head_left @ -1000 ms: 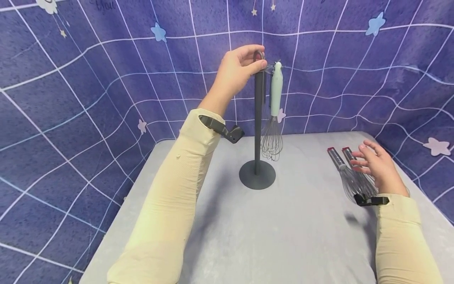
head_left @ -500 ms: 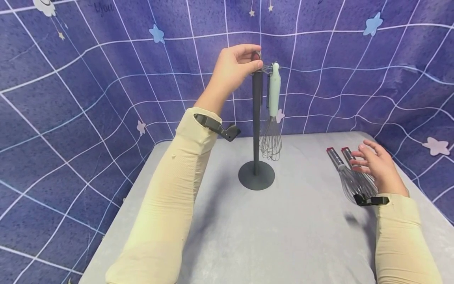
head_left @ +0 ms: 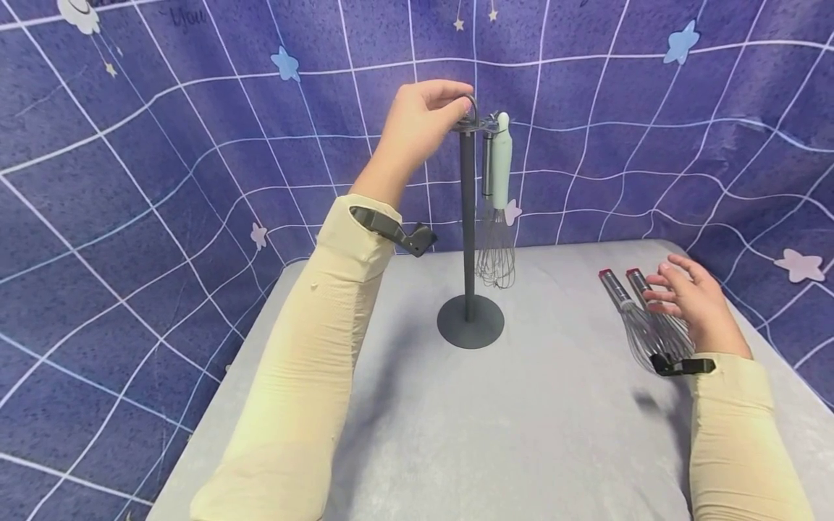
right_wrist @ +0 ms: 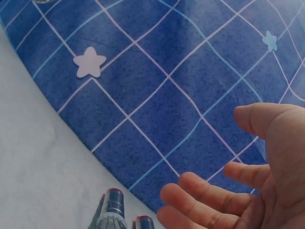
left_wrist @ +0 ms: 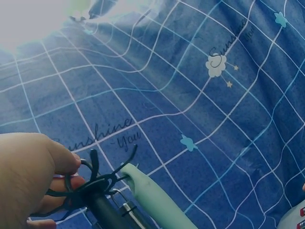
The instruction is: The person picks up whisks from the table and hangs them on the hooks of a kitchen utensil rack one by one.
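Observation:
My left hand [head_left: 420, 119] is at the top of a dark utensil stand [head_left: 468, 224], its thumb and fingers pinching the top loop [left_wrist: 87, 167]. Hooks [left_wrist: 114, 177] spread out below the loop. On them hang a whisk with a pale green handle [head_left: 501, 170] and, beside it, one with a dark and silver handle [head_left: 487, 168]; their wires overlap. At the right, my right hand [head_left: 700, 307] is held with fingers spread and slightly bent, holding nothing. It overlaps two whisks with red-tipped handles, a near one [head_left: 615, 287] and a farther one [head_left: 638, 281], lying on the table.
The stand's round base [head_left: 478, 333] rests on the grey table [head_left: 521, 427]. A blue grid-patterned cloth with stars [head_left: 313, 166] rises behind the table and at both sides. Each wrist wears a black camera mount, as on the left sleeve [head_left: 391, 228].
My left hand shifts slightly left at the stand's top, showing more of the loop. The dark handle beside the green one comes more into view, and the hanging whisks shift a little. My right hand stays put.

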The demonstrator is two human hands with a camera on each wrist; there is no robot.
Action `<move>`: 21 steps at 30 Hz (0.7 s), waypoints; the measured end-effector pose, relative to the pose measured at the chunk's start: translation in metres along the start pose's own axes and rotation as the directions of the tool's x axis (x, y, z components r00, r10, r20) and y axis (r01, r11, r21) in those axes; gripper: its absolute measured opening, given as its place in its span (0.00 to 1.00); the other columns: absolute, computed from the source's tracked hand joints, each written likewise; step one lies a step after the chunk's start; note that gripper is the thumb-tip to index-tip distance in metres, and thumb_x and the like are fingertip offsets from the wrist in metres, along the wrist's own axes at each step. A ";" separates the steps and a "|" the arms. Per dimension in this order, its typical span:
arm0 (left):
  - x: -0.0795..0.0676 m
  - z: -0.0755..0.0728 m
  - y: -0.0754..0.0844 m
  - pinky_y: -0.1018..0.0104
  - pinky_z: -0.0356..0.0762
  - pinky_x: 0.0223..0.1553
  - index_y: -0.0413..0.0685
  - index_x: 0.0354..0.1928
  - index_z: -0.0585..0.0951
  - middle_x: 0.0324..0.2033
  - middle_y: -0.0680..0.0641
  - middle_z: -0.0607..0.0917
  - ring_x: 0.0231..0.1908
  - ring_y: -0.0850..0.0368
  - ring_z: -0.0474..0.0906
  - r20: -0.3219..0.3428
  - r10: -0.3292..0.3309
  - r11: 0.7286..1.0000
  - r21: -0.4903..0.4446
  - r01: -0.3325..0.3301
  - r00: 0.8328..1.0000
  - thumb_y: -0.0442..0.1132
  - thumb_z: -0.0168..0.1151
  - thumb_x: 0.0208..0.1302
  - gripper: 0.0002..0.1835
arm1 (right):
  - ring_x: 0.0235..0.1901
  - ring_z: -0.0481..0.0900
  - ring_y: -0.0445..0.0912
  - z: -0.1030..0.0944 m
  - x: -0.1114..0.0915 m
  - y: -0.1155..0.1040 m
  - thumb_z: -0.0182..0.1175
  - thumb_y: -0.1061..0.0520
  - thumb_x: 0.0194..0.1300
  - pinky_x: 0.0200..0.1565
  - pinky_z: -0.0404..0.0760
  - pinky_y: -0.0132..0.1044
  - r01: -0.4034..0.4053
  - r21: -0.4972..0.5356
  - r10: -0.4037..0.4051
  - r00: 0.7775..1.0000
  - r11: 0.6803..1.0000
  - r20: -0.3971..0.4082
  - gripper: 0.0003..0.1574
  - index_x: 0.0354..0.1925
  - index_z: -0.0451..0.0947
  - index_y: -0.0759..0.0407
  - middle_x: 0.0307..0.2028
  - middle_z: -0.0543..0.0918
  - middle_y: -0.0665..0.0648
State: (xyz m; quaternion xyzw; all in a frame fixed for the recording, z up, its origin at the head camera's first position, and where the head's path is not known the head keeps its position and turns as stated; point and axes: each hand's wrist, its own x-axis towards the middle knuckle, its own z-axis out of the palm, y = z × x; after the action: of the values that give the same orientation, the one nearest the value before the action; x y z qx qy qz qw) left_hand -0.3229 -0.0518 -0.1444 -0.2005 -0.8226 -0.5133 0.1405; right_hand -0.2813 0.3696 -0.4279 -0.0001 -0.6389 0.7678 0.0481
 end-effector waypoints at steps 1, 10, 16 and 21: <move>0.000 -0.001 0.000 0.72 0.77 0.52 0.47 0.57 0.85 0.51 0.51 0.88 0.49 0.62 0.84 -0.004 0.000 1.000 -0.001 0.000 1.000 0.37 0.62 0.71 0.15 | 0.29 0.88 0.41 0.000 0.000 0.000 0.56 0.52 0.77 0.31 0.86 0.33 -0.001 -0.001 0.001 1.000 1.000 -0.001 0.43 0.78 0.47 0.57 0.32 0.88 0.45; -0.001 -0.003 0.003 0.76 0.74 0.54 0.46 0.57 0.85 0.52 0.50 0.88 0.52 0.64 0.82 -0.003 -0.034 0.999 -0.022 0.034 0.999 0.35 0.59 0.73 0.14 | 0.29 0.88 0.41 -0.003 -0.002 -0.001 0.56 0.54 0.77 0.31 0.86 0.34 0.015 0.033 -0.015 1.000 0.999 0.004 0.41 0.76 0.47 0.58 0.33 0.88 0.45; 0.000 -0.004 -0.002 0.79 0.74 0.54 0.45 0.57 0.84 0.50 0.49 0.88 0.52 0.63 0.83 0.006 -0.050 0.994 -0.095 0.050 0.999 0.32 0.58 0.74 0.15 | 0.30 0.88 0.42 -0.005 -0.002 -0.002 0.55 0.54 0.77 0.31 0.87 0.34 0.006 0.040 -0.007 1.000 0.999 0.010 0.34 0.73 0.52 0.55 0.33 0.88 0.45; 0.001 -0.004 -0.007 0.79 0.74 0.55 0.43 0.58 0.84 0.49 0.47 0.89 0.52 0.63 0.83 0.004 -0.020 0.990 -0.138 0.020 1.000 0.30 0.57 0.73 0.15 | 0.30 0.88 0.41 -0.009 0.001 -0.007 0.54 0.53 0.78 0.32 0.86 0.34 -0.007 0.001 0.006 1.000 1.000 0.017 0.33 0.71 0.52 0.55 0.33 0.88 0.45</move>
State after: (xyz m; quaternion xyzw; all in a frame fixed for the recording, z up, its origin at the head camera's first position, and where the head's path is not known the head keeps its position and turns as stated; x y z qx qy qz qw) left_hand -0.3267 -0.0577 -0.1478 -0.2021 -0.7871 -0.5703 0.1199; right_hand -0.2818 0.3793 -0.4226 0.0045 -0.6390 0.7682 0.0400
